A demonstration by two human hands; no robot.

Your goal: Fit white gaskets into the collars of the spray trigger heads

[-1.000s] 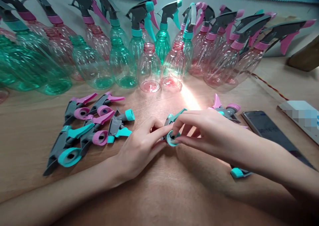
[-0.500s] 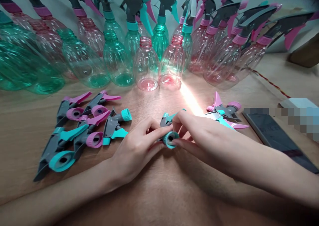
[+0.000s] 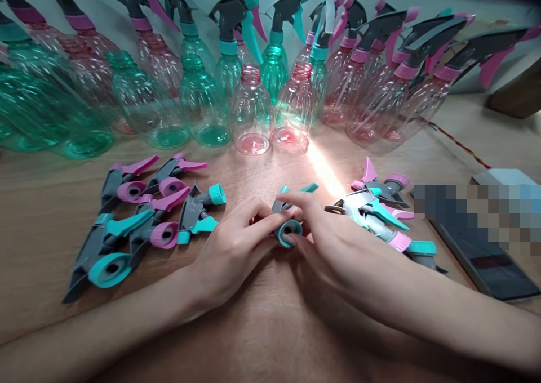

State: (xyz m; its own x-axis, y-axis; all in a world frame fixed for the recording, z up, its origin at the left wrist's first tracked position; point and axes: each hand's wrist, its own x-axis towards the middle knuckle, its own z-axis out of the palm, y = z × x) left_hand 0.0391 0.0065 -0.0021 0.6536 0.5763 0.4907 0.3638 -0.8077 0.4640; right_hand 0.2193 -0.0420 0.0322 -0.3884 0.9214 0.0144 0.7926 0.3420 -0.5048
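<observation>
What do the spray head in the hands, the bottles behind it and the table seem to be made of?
Spray head: opaque grey and teal plastic, smooth, faintly shiny, moulded edges. Bottles: thin tinted plastic, glossy; you see through them, with bright highlights. Table: probably wood or wood-look laminate, matte; grain lines show.

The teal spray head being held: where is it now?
Head view, centre: the teal spray head is pinched between the left hand and the right hand, nearer than the capless pink bottles.
</observation>
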